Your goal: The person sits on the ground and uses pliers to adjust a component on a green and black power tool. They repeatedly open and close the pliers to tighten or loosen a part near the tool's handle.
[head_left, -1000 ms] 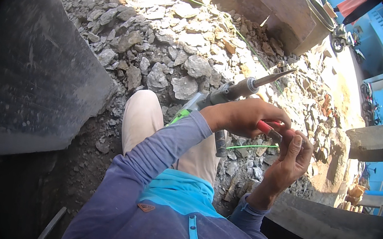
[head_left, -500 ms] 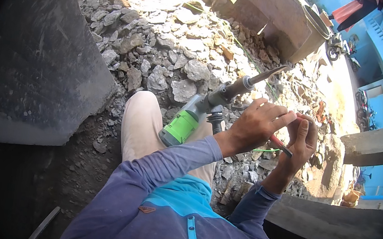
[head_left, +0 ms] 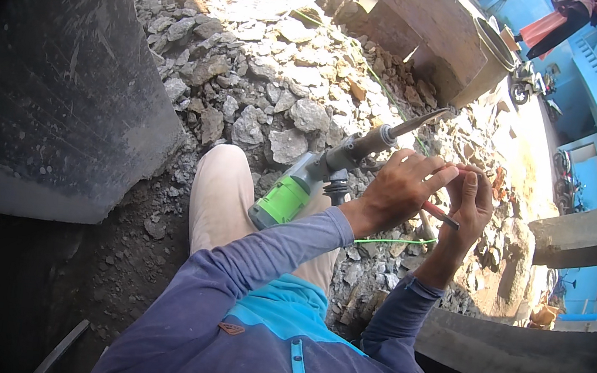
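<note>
Both my hands are raised close together in front of my right knee. My left hand (head_left: 401,188) has its fingers curled round a slim red hand tool (head_left: 441,215) with a dark end; its exact kind is hard to tell. My right hand (head_left: 472,204) is closed too, thumb up and fingers bent over another thin red piece at my left fingertips. What else it holds is hidden. Left of my hands, a green and grey demolition hammer (head_left: 286,198) rests across my legs, its pointed chisel bit (head_left: 420,122) aimed up and right.
Broken concrete rubble (head_left: 250,91) spreads ahead. A dark slab (head_left: 71,91) leans at my left; a curved concrete edge (head_left: 509,350) lies at my right. Green cable (head_left: 396,241) runs beneath my hands. A large block (head_left: 429,31) stands beyond, with motorbikes (head_left: 526,84) near a blue building.
Both hands keep their closed hold and have shifted only slightly. The red tool has turned a little flatter. More green cable shows below my left wrist.
</note>
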`<state>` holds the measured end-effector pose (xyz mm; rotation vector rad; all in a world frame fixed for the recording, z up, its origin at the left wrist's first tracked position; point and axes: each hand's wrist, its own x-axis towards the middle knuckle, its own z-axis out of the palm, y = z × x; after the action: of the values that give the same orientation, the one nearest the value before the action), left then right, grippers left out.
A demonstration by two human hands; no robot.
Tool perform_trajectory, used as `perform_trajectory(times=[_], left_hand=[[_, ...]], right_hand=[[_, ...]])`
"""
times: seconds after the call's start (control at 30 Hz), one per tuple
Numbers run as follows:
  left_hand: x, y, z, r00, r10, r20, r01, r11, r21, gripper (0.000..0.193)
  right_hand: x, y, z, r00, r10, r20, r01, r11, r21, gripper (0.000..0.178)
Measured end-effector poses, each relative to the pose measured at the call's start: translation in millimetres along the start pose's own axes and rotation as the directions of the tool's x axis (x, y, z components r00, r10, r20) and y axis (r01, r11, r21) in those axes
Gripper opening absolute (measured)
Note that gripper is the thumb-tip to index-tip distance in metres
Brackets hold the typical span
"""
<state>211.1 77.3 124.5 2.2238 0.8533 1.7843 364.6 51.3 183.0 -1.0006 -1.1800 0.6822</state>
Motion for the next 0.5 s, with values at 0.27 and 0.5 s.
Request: perform_trajectory(times=[0.27,0.5], left_hand=[[4.1,-0.8,-6.9,0.999,-0.028,0.041,0.028,1.000,-0.005,0.065],[3.5,-3.5,-4.1,0.996,-0.036,0.086,0.034,0.999,0.021,0.061]], right_hand=[[4.8,9.4,-2.9,0.999,0.036,-0.023,-0.036,0.999,0.006,0.023],[0.8,9.9,-0.2,0.996,0.056,-0.065,-0.057,0.998,-0.011,0.024]])
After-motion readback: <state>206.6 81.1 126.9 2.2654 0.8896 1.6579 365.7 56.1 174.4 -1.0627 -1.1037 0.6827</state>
